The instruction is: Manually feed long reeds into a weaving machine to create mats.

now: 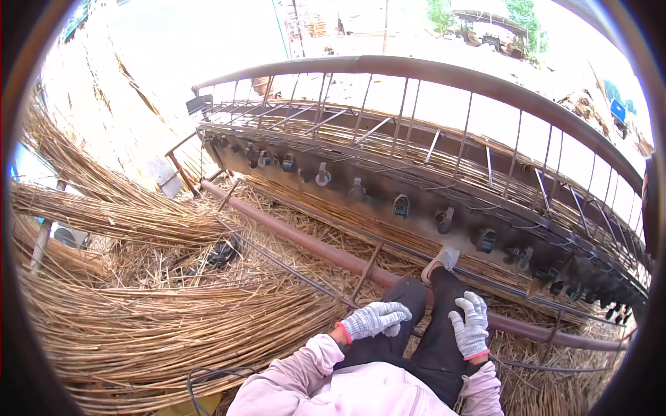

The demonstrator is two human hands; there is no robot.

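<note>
My left hand (pixel 374 321), in a grey-white knit glove with a red cuff, lies over my left thigh. Its fingers are loosely bent and hold nothing that I can see. On my right thigh rests my right hand (pixel 472 324), gloved the same way, thumb apart from the fingers and nothing in it. In front of me runs a long reed-weaving frame (pixel 361 179) with a row of dark fittings along its side. Reeds (pixel 291 201) lie along its lower ledge, and more sit behind its upper rods. My foot (pixel 440 262) is against the lower ledge.
A rusty pipe (pixel 305 241) crosses between me and the frame, with thin rods joined to it. Large reed bundles (pixel 173 333) lie to my left. Loose straw (pixel 270 267) covers the ground, with a black plastic piece (pixel 223 252) on it. An open shed (pixel 489 31) stands far off.
</note>
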